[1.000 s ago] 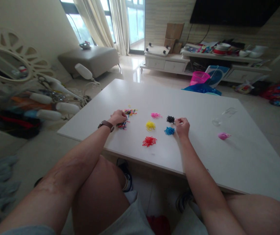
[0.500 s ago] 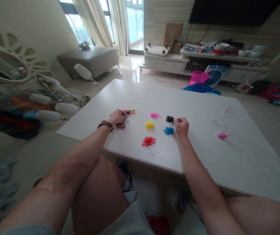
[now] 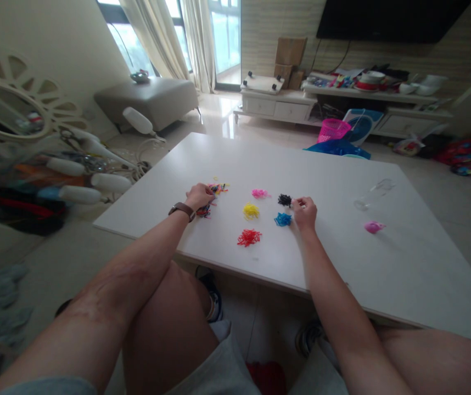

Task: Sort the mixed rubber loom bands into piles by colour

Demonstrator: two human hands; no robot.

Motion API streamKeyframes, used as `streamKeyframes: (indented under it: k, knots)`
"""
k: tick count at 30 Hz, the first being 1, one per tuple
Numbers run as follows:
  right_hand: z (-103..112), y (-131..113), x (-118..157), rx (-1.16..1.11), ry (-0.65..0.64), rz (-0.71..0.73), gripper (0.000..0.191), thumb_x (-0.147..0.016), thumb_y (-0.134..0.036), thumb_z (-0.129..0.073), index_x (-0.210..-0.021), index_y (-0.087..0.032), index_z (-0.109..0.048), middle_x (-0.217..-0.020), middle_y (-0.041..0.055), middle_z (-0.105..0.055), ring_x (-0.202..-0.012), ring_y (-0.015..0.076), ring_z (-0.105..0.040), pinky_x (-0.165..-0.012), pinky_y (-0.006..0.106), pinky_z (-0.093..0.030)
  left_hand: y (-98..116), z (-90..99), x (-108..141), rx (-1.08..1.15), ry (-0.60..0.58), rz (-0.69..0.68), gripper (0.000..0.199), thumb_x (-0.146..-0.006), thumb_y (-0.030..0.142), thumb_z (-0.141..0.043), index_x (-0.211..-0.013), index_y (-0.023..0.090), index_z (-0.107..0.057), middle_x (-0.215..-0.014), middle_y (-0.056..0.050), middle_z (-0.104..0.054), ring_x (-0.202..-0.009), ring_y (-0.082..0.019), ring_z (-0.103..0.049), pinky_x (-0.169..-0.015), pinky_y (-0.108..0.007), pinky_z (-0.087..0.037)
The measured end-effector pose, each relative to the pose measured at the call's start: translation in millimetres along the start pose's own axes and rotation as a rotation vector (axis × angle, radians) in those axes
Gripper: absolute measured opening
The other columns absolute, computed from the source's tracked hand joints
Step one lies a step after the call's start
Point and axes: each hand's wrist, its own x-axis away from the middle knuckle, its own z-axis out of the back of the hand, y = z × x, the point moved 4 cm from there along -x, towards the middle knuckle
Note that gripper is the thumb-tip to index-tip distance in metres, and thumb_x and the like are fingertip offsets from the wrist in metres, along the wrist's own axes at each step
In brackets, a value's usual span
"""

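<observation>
My left hand [image 3: 201, 196], with a brown-strapped watch on the wrist, is over a mixed-colour pile of what look like small rubber bands [image 3: 205, 211]. Its fingers are pinched together, and whatever is between them is too small to name. My right hand [image 3: 305, 211] is closed beside the black pile [image 3: 284, 199], fingertips at its right edge; I cannot make out what they hold. Below the black pile is a blue pile [image 3: 282, 219]. Between my hands lie a pink pile [image 3: 259, 193], a yellow pile [image 3: 251, 211] and a red pile [image 3: 249, 237].
On the right of the white table [image 3: 334, 263] are a clear container [image 3: 361, 204] lying on its side and a small pink object [image 3: 373, 226]. A pink basket [image 3: 334, 129] stands beyond the far edge. White padded arms of a stand [image 3: 81, 194] are near the left edge.
My left hand has shifted very slightly over the mixed pile. My right hand stays by the black pile, and the piles look the same.
</observation>
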Motion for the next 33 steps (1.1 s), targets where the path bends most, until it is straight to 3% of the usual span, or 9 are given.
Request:
streamKeyframes:
  k: [5, 11, 16, 23, 27, 33]
  knots:
    - [0, 0, 0, 0.005, 0.008, 0.001, 0.021, -0.079, -0.039, -0.061, -0.063, -0.026, -0.056, -0.075, 0.0006, -0.060, -0.074, 0.0216, -0.058, -0.079, 0.040, -0.050, 5, -0.6, 0, -0.028, -0.007, 0.031, 0.009, -0.069, 0.021, -0.077, -0.078, 0.021, -0.076, -0.086, -0.008, -0.077, -0.098, -0.031, -0.069, -0.096, -0.042, -0.045]
    - [2, 2, -1, -0.012, 0.037, 0.009, 0.021, -0.081, -0.038, -0.060, -0.065, -0.025, -0.056, -0.075, 0.0005, -0.060, -0.075, 0.0212, -0.058, -0.078, 0.039, -0.049, 9, 7.3, 4, 0.017, -0.065, 0.003, 0.009, -0.073, 0.025, -0.073, -0.069, 0.019, -0.068, -0.055, -0.002, -0.060, -0.073, -0.022, -0.064, -0.070, -0.029, -0.044]
    - [6, -11, 4, 0.011, 0.053, 0.083, 0.018, -0.084, -0.033, -0.059, -0.068, -0.023, -0.057, -0.077, 0.0028, -0.059, -0.077, 0.0211, -0.055, -0.070, 0.036, -0.046, 29, 12.2, 12, 0.149, -0.110, -0.220, 0.016, -0.074, 0.028, -0.070, -0.065, 0.016, -0.065, -0.052, 0.001, -0.055, -0.062, -0.015, -0.053, -0.060, -0.025, -0.037]
    - [2, -61, 27, 0.059, -0.108, 0.432, 0.013, -0.087, -0.026, -0.061, -0.075, -0.023, -0.060, -0.079, 0.0037, -0.063, -0.083, 0.0234, -0.056, -0.078, 0.039, -0.047, 74, -2.6, 38, 0.240, -0.261, -0.618, 0.008, -0.076, 0.021, -0.066, -0.075, 0.014, -0.071, -0.070, -0.004, -0.070, -0.065, -0.014, -0.060, -0.061, -0.024, -0.043]
    - [-4, -82, 42, -0.012, -0.218, 0.552, 0.011, -0.090, -0.025, -0.064, -0.079, -0.024, -0.065, -0.082, 0.0039, -0.068, -0.086, 0.0243, -0.059, -0.083, 0.042, -0.049, 92, -11.0, 52, 0.266, -0.341, -0.719, 0.006, -0.073, 0.012, -0.068, -0.077, 0.012, -0.073, -0.065, -0.003, -0.069, -0.060, -0.012, -0.058, -0.057, -0.022, -0.041]
    - [-13, -98, 58, -0.125, -0.365, 0.617, 0.005, -0.091, -0.026, -0.070, -0.087, -0.025, -0.072, -0.086, 0.0039, -0.072, -0.085, 0.0239, -0.061, -0.083, 0.042, -0.052, 111, -14.5, 65, 0.260, -0.338, -0.796, 0.005, -0.073, 0.014, -0.073, -0.074, 0.011, -0.077, -0.064, -0.003, -0.070, -0.058, -0.011, -0.058, -0.057, -0.022, -0.040]
